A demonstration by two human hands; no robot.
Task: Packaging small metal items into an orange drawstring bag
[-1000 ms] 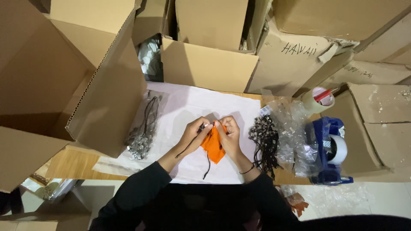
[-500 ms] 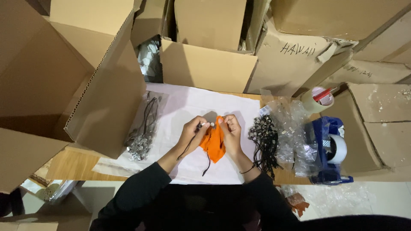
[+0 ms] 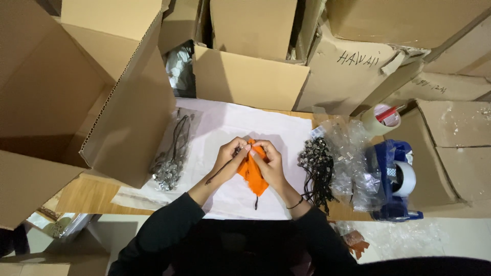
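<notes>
Near the front edge of the tabletop [image 3: 92, 197], on the white sheet [image 3: 225, 128]: left hand [image 3: 231, 156] and right hand [image 3: 269, 162] now closer together than half a second ago, both pinched on the orange pouch [image 3: 251, 174], dark cord [image 3: 219, 174] trailing from left fingers. Farther right, heap of dark cords [image 3: 318, 168], clear bags [image 3: 353, 153], blue tape dispenser [image 3: 396, 179]; toward the back edge, cardboard boxes [image 3: 250, 79] as before.

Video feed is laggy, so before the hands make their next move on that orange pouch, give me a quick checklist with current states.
1. Both hands on the small orange fabric pouch: ok; left hand and right hand meet at its top.
2. Thin dark cord free of tangles: cannot tell.
3. Pouch over the white paper sheet: ok.
4. Pile of black corded pieces within reach on the right: ok.
5. Blue tape dispenser clear of the hands: ok.
</notes>
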